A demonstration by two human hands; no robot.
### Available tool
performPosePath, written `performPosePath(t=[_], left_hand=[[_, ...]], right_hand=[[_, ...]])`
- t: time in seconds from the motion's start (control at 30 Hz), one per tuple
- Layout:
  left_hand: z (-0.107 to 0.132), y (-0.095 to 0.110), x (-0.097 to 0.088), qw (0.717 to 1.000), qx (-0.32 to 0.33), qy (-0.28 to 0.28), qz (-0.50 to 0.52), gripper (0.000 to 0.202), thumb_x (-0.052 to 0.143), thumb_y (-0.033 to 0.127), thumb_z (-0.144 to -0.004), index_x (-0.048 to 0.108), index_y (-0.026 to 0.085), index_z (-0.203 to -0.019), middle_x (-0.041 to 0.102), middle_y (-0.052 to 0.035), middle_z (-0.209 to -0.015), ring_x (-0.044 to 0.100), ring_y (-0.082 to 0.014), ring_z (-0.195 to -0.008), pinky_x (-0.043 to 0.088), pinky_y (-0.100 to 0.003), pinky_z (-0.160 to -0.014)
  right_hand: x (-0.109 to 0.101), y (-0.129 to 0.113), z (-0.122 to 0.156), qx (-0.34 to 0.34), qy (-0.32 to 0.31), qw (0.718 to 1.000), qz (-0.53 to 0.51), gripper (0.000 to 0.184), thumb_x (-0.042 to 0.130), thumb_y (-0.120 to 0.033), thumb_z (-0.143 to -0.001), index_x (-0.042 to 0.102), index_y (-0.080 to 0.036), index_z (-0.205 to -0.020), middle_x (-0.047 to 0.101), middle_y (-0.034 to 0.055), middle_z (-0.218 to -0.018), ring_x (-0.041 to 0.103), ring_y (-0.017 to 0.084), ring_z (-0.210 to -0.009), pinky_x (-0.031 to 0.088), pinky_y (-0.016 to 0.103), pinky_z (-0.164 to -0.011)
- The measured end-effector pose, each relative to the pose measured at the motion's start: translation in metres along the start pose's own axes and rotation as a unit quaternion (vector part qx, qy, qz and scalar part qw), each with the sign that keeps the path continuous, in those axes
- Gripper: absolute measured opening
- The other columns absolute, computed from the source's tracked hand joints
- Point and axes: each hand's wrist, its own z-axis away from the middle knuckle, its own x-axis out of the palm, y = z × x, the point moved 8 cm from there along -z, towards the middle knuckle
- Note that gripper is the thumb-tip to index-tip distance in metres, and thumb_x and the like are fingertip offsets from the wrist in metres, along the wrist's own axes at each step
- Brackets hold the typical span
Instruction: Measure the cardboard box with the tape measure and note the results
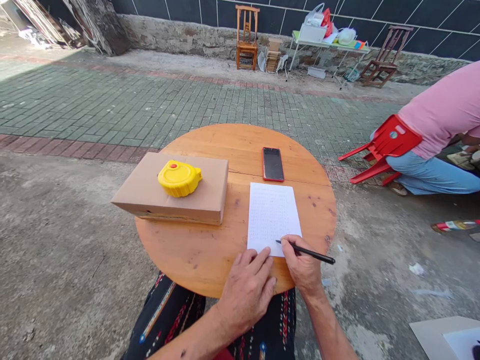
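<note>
Between the fingers of my right hand (303,265) is a black pen (318,255), its tip at the lower part of a white sheet of paper (273,212). Rows of small handwriting cover much of the sheet, too fine to read. My left hand (249,282) lies flat on the sheet's lower left edge, fingers stretched out, holding nothing. Just beyond the paper lies a phone (273,164) with a red edge and a dark screen. To the left, a yellow tape measure (179,178) with a red button rests on a closed cardboard box (150,192).
All this is on a round wooden table (195,255). At right, a person in a pink shirt (442,110) sits on a red plastic chair (395,137). By the wall stand a wooden chair (246,45), a folding table (339,47) with bags, and a dark chair (388,55).
</note>
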Motion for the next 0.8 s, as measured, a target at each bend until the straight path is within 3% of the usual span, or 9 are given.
performPosePath(t=[0.33,0.5,0.8], left_hand=[[-0.001,-0.001,0.000,1.000,-0.001,0.001,0.000,0.034,0.053,0.025,-0.095,0.060,0.016,-0.127,0.060,-0.0061,-0.140,0.053,-0.0287,-0.110,0.052,-0.051,-0.095],[-0.001,0.000,0.000,1.000,0.002,0.004,-0.002,0.033,0.054,0.024,-0.094,0.061,0.016,-0.125,0.061,-0.0059,-0.139,0.054,-0.0290,-0.109,0.053,-0.051,-0.094],[-0.001,0.000,0.000,1.000,0.002,0.011,-0.011,0.033,0.054,0.024,-0.094,0.061,0.017,-0.125,0.061,-0.0066,-0.139,0.054,-0.0291,-0.109,0.054,-0.051,-0.093]], right_hand=[[0.001,0.002,0.000,-0.002,0.000,1.000,-0.001,0.021,0.056,-0.031,-0.092,0.066,-0.020,-0.079,0.066,-0.0021,-0.066,0.059,0.013,-0.057,0.048,0.023,-0.059],[-0.006,0.014,0.005,0.043,0.042,0.997,-0.052,0.020,0.055,-0.033,-0.092,0.064,-0.020,-0.079,0.062,-0.0025,-0.064,0.054,0.012,-0.053,0.044,0.023,-0.052],[-0.005,0.016,0.007,0.072,0.042,0.993,-0.086,0.021,0.057,-0.035,-0.091,0.064,-0.020,-0.078,0.057,-0.0032,-0.061,0.050,0.012,-0.052,0.041,0.024,-0.051]])
